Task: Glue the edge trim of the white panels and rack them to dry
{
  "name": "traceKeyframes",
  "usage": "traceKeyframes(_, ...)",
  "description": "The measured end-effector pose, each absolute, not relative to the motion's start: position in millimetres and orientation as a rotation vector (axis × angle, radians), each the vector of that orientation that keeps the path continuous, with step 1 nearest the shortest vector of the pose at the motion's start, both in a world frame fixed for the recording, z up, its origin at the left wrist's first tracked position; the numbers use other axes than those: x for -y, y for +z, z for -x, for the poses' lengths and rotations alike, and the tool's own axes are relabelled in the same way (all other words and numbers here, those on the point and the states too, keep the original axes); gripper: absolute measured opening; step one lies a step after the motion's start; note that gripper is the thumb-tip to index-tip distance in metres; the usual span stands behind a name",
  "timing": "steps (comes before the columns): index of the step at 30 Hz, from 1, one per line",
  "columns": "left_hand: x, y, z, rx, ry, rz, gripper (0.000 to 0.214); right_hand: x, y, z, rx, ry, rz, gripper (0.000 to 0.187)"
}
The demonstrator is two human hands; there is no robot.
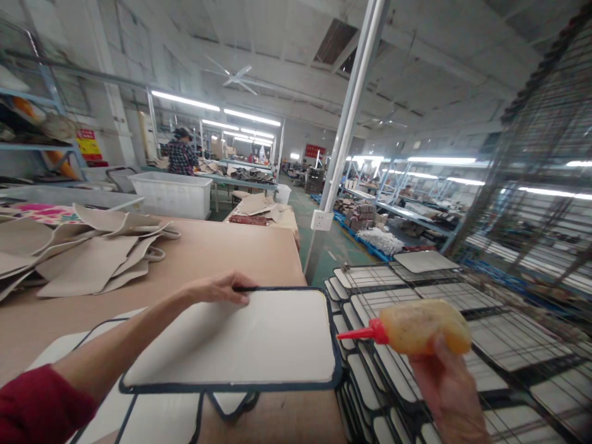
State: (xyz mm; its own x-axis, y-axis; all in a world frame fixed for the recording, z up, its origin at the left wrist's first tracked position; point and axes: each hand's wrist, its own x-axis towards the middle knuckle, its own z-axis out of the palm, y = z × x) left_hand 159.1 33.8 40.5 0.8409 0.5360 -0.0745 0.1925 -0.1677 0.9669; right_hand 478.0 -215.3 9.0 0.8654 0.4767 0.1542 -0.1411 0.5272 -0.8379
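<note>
My left hand (225,288) grips the far edge of a cream rectangular panel (240,342) with rounded corners and a dark blue border. The panel is held over the table, above other panels of the same kind (161,416). In my right hand (446,382) is a squeeze bottle (423,325) of yellowish glue-like liquid with a red pointed nozzle. It lies nearly level, and its tip points left, close to the panel's right edge. Whether the tip touches the border I cannot tell.
Beige cut pieces (102,253) are heaped on the brown table (240,246) at left. On the right, wire racks (499,320) hold many bordered panels. A metal post (342,123) with a socket box stands beyond the table corner. A person (182,153) is near a white bin (171,194).
</note>
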Motion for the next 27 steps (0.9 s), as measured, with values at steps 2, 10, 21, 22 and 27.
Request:
traceKeyframes(2, -28.8, 48.5, -156.5, -0.508, 0.193, -1.836, 0.029, 214.7, 10.0, -481.4, 0.426, 0.365, 0.967, 0.059)
traceKeyframes(10, -19.7, 65.8, -150.0, -0.446, 0.118, -1.923, 0.032, 217.6, 15.8, -486.3, 0.508, 0.402, 0.974, 0.07)
traceKeyframes(21, -10.1, 81.7, -155.7, -0.492, 0.106, -1.862, 0.01, 223.2, 20.5, -489.5, 0.599, 0.557, 0.966, 0.078)
traceKeyframes(22, -9.5, 83.0, -156.5, -0.51, 0.093, -1.864, 0.013, 223.8, 19.9, -490.3, 0.623, 0.579, 0.972, 0.079)
traceKeyframes(27, -9.4, 85.9, -157.6, -0.461, 0.051, -1.904, 0.021, 228.1, 19.8, -489.7, 0.657, 0.577, 0.961, 0.086)
